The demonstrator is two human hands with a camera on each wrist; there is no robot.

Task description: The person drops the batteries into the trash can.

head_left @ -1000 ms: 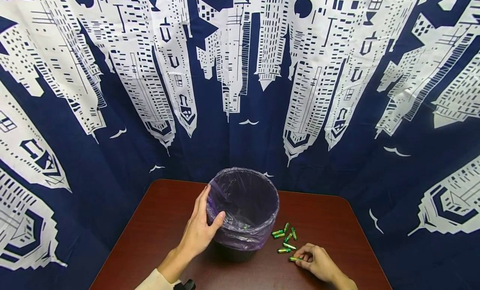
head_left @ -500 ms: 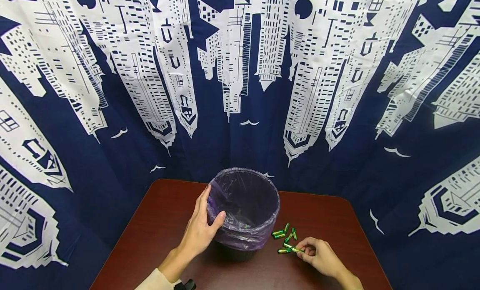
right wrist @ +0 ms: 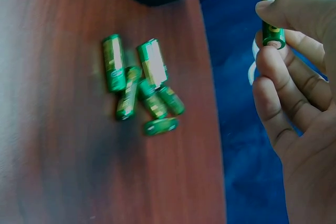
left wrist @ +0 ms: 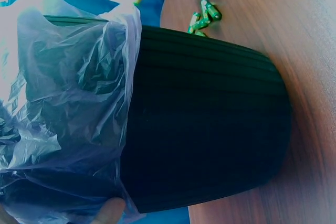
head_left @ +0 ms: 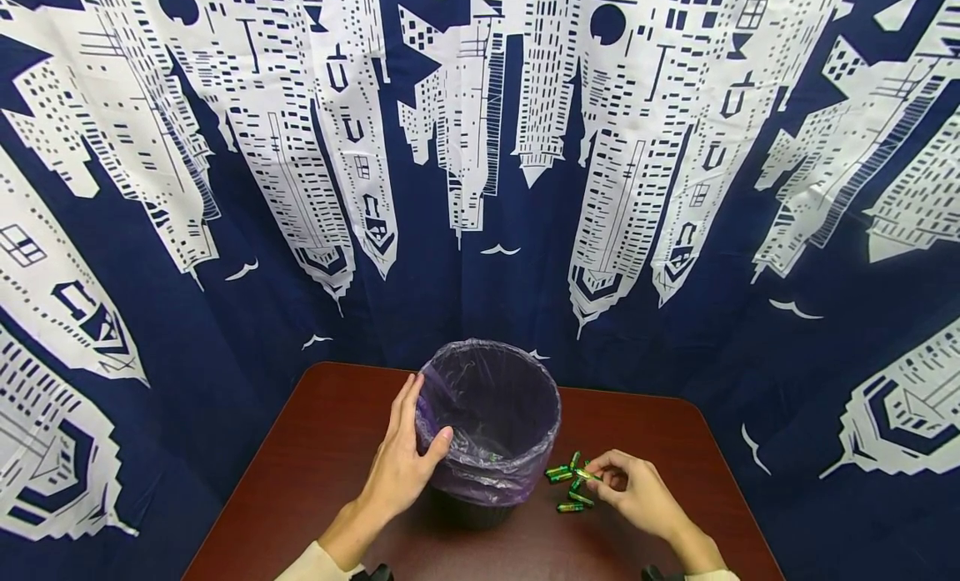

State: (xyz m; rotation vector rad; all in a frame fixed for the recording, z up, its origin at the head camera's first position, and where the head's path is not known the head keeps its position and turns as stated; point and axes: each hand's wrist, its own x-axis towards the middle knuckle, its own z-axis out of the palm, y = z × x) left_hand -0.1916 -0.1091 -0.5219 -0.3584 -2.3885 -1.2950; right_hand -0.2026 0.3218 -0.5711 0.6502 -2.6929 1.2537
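In the head view my left hand (head_left: pixel 399 471) rests against the left side of a dark bin (left wrist: pixel 210 124), fingers long and fairly straight, thumb at the near rim. A translucent purple bin liner (head_left: pixel 491 488) covers the rim and folds down outside. A small green glint shows inside, too small to identify. Right of the bin, my right hand (head_left: pixel 636 491) pinches a green battery (right wrist: pixel 273 36) between thumb and fingertips, raised over the table. Several more green batteries (right wrist: pixel 114 62) lie loosely grouped on the tabletop below it.
The reddish-brown table (head_left: pixel 345 406) has rounded far corners. A blue curtain (head_left: pixel 465 298) with white building shapes hangs right behind its far edge. The bin stands between my left hand and the loose batteries.
My right hand has lifted a battery from the near end of the group and carried it up and slightly left, above the others. My left hand has stayed at the bin.
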